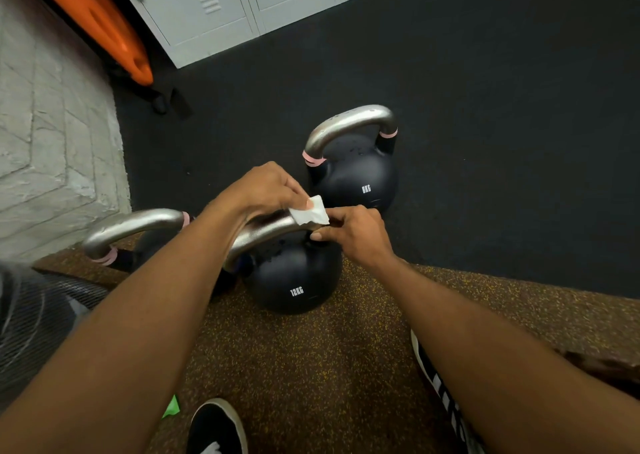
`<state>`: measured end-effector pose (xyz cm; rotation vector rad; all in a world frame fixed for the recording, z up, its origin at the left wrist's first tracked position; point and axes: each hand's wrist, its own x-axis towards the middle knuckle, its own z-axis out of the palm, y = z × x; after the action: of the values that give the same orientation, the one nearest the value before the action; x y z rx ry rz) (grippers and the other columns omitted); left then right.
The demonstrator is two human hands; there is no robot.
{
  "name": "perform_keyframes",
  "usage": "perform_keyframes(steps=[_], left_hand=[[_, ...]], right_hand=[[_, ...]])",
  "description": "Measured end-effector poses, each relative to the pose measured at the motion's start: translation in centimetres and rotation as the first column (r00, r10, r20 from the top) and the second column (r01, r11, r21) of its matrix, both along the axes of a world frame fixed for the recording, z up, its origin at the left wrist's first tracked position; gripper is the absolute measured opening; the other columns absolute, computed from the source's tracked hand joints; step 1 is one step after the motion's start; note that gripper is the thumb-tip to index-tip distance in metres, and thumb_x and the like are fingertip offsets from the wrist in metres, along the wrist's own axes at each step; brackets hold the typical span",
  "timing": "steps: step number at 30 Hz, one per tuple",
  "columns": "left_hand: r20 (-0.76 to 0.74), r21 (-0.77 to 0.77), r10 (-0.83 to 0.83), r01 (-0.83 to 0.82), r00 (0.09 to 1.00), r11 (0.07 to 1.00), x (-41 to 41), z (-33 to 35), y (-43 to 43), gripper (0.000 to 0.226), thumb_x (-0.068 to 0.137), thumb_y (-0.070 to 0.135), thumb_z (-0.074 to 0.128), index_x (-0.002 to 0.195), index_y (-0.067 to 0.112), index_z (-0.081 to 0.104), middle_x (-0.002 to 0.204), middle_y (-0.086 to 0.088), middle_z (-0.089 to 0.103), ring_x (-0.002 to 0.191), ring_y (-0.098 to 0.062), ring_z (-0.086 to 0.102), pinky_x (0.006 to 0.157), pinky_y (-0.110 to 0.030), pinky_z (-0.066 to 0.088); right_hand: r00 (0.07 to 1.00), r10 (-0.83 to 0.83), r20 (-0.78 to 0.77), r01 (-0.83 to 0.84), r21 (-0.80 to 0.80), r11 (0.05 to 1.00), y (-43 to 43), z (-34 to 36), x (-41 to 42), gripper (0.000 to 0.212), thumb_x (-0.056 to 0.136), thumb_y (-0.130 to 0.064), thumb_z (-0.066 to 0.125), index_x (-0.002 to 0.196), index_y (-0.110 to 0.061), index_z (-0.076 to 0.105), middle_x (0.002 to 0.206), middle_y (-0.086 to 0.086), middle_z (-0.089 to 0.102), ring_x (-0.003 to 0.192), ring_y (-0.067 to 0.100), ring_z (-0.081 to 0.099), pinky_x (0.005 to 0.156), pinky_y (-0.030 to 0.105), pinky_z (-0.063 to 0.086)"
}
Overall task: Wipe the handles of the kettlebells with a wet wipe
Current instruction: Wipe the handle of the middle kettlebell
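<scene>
Three kettlebells [291, 280] | speckled brown mat [311, 367], black floor [485, 142], lockers [214, 10] | both hands pinch wipe [309, 211]

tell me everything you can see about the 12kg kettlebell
The 12kg kettlebell stands upright on the brown speckled mat, near its edge with the black floor. Its round body is matte black with white "12KG" lettering. The handle is a bare, silvery metal loop, dulled in patches. A white wet wipe is draped over the handle's top, pinched by the left hand and the right hand, which hold it against the bar.
</scene>
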<state>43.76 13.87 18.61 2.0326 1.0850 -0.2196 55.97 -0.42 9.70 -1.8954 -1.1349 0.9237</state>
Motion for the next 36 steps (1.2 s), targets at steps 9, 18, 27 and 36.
perform_keyframes(steps=[9,18,27,36], left_hand=[[-0.128,0.439,-0.264,0.293,0.956,0.849,-1.2,1.6,-2.1,0.014,0.086,0.036,0.074,0.098,0.030,0.079,0.094,0.009,0.076,0.087,-0.011,0.066,0.078,-0.035,0.052],[-0.367,0.657,-0.291,0.468,0.883,0.592,2.0,-0.4,-4.9,0.025,0.093,0.037,0.055,0.105,0.029,0.076,0.097,0.001,0.072,0.091,-0.024,0.063,0.071,-0.035,0.031],[-0.360,0.804,-0.400,0.498,0.843,0.325,-2.0,-1.3,-6.0,0.039,0.097,0.038,0.039,0.096,0.023,0.075,0.091,0.003,0.069,0.080,-0.021,0.058,0.066,-0.038,0.032],[-0.332,0.904,-0.464,0.417,0.822,0.092,-4.1,-2.8,-6.9,0.023,0.097,0.021,0.051,0.107,0.013,0.069,0.095,-0.004,0.068,0.085,-0.027,0.061,0.073,-0.041,0.036]], right_hand=[[0.996,-0.074,-0.053,0.072,-0.043,0.996,0.3,-1.1,-0.6,0.051,0.076,-0.033,0.081,0.125,-0.028,0.066,0.116,-0.005,0.071,0.112,0.010,0.061,0.099,0.035,0.050],[0.991,-0.113,-0.070,0.115,0.036,0.993,-0.5,-1.3,-1.6,0.046,0.074,-0.030,0.084,0.118,-0.028,0.070,0.103,-0.008,0.074,0.096,0.004,0.062,0.085,0.025,0.048],[0.988,-0.108,-0.107,0.107,-0.016,0.994,-0.5,-1.0,-0.9,0.050,0.076,-0.026,0.081,0.124,-0.027,0.067,0.110,-0.004,0.072,0.103,0.008,0.061,0.091,0.025,0.048],[0.985,-0.107,-0.136,0.107,-0.002,0.994,-0.3,-1.5,-0.9,0.046,0.077,-0.023,0.081,0.121,-0.027,0.069,0.106,-0.006,0.073,0.101,0.008,0.062,0.094,0.028,0.050]])
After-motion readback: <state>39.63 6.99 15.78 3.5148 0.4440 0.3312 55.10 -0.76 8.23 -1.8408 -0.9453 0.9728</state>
